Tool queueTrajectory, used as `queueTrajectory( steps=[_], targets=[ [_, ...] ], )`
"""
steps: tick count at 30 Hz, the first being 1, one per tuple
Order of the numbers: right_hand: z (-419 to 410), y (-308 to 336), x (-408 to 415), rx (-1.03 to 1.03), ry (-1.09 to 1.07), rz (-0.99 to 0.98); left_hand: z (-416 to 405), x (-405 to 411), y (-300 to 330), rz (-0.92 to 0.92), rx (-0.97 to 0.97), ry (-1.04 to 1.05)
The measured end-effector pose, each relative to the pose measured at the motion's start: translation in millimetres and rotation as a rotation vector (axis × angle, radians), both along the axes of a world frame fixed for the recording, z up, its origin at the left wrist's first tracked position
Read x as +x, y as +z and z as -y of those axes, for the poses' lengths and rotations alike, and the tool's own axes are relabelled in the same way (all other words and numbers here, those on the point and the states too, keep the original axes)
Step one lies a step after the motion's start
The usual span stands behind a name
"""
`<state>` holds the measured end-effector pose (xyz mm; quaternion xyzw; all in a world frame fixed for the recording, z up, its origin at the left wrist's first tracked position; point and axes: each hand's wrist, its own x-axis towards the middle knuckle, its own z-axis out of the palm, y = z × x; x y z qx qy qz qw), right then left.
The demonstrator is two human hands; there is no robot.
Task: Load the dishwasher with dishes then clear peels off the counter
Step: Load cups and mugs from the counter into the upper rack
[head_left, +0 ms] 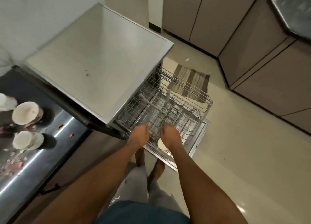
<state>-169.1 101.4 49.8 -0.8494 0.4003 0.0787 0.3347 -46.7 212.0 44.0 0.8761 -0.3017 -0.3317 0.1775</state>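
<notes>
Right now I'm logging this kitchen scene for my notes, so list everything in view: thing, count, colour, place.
dishwasher: one, grey, centre, door down.
wire racks: two, grey metal, pulled out over the door.
plate: one, cream, low in the rack between the hands.
dish stacks: three, white, on the counter at left; the farthest is cut off.
peels: scattered scraps, pinkish, around the stacks.
counter: one, shiny steel, left edge.
mat: one, brown and beige stripes, floor behind the racks.
cabinets: a row, taupe, upper right.
left hand: closed on the rack's front edge.
right hand: the same, beside it.
</notes>
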Motion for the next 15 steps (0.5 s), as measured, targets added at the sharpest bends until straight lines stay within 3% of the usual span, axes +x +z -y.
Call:
queueTrajectory(
  steps=[9,15],
  targets=[
    [-57,38,63,-0.089,0.366,-0.047,-74,33,57,0.055,-0.07,0.262],
    [-116,61,121,-0.073,0.528,0.053,-161,56,81,0.126,-0.101,0.496]
  ],
)
